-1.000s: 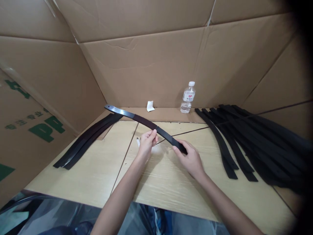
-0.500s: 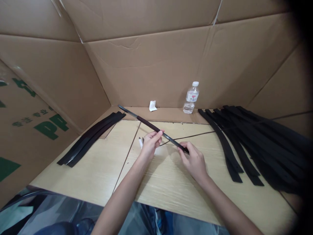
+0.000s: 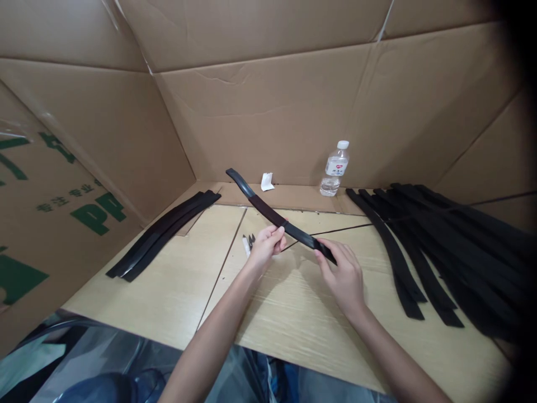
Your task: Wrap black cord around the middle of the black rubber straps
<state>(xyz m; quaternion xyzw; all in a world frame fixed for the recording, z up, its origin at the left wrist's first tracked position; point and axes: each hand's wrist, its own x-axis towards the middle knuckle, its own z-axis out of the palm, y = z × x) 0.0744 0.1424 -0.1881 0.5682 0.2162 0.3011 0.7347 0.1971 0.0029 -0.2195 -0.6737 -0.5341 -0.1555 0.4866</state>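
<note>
A long, curved black strip (image 3: 268, 211) with a dark brownish middle section is held slantwise above the table, its far end free in the air. My left hand (image 3: 268, 244) pinches it near the middle, thumb and fingers closed on the lower edge. My right hand (image 3: 340, 272) grips the near right end, with the fingers behind it and the thumb in front. Just left of my left hand, a white marker-like stick (image 3: 246, 246) and small dark pointed tips lie on the table, partly hidden by the hand.
Several black strips (image 3: 163, 235) lie at the left; a larger pile of strips (image 3: 453, 240) covers the right. A water bottle (image 3: 334, 169) and a white paper scrap (image 3: 267, 181) stand by the cardboard wall (image 3: 260, 123). A thin dark cord (image 3: 339, 230) crosses the wooden table (image 3: 176, 302).
The strip has been turned so its broad face shows instead of its narrow edge. Both hands appear slightly further right, still holding it; the whole view has also shifted a little.
</note>
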